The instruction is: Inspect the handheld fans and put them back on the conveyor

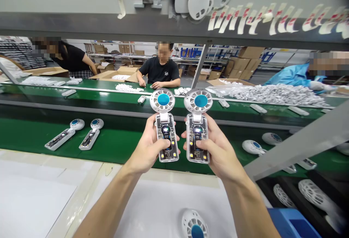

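My left hand holds one small handheld fan upright, thumb pressed on its clear handle. My right hand holds a second fan beside it, thumb on the handle too. Each fan has a white round head with a blue centre and a transparent body showing a circuit board and a lit screen. Both are raised over the near edge of the green conveyor belt.
Two more fans lie on the belt at left, others at right. A fan head rests on the white bench below. A grey diagonal bar crosses at right. Three people work across the line, near cartons and piled white parts.
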{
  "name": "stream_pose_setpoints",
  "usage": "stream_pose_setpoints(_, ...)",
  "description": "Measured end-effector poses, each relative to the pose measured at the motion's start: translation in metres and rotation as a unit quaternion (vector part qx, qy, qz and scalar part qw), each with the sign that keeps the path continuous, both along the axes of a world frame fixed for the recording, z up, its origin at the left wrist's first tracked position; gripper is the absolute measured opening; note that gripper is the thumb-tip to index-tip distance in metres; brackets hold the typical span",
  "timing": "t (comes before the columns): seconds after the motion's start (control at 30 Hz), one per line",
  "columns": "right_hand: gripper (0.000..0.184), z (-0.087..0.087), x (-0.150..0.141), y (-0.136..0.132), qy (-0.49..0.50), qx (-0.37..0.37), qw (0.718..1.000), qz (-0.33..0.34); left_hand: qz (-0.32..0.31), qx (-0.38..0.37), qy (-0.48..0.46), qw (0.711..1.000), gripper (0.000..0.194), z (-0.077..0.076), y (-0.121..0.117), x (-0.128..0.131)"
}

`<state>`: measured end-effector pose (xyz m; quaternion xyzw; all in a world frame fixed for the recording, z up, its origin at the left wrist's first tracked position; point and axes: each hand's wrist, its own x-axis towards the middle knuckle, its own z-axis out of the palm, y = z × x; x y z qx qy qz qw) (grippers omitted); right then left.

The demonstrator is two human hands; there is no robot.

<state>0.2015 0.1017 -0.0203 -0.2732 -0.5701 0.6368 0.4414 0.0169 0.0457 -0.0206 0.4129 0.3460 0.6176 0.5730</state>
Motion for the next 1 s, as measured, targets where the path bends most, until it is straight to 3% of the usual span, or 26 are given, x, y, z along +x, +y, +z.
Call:
stream_pose_setpoints(0.57,0.082,-0.005,0.002,0.001,0.007,0.022,1.0,0.004,-0.009,0.007,-0.01,1.0,0.079,-0.002,-0.002,0.001)
stream_pose_setpoints(0.7,0.073,-0.003,-0.003,-0.001,0.032,0.049,0.996,-0.069,-0.006,0.038,0.007,0.999,0.074,-0.006,-0.001,0.0)
stream_pose_setpoints(0.83,0.039,0.006,-0.008,-0.011,0.06,-0.016,0.996,-0.066,0.039,0.043,0.041,0.997,0.06,-0.009,0.002,0.004)
stream_pose_setpoints(0.97,0.024,0.014,0.017,-0.023,0.011,0.092,0.973,-0.211,0.093,0.038,0.037,0.994,0.038,-0.011,0.007,0.006)
stream_pose_setpoints(1.0,0.025,0.014,0.028,-0.024,0.012,0.12,0.968,-0.22,0.097,0.038,0.027,0.994,0.034,-0.012,0.008,0.006)
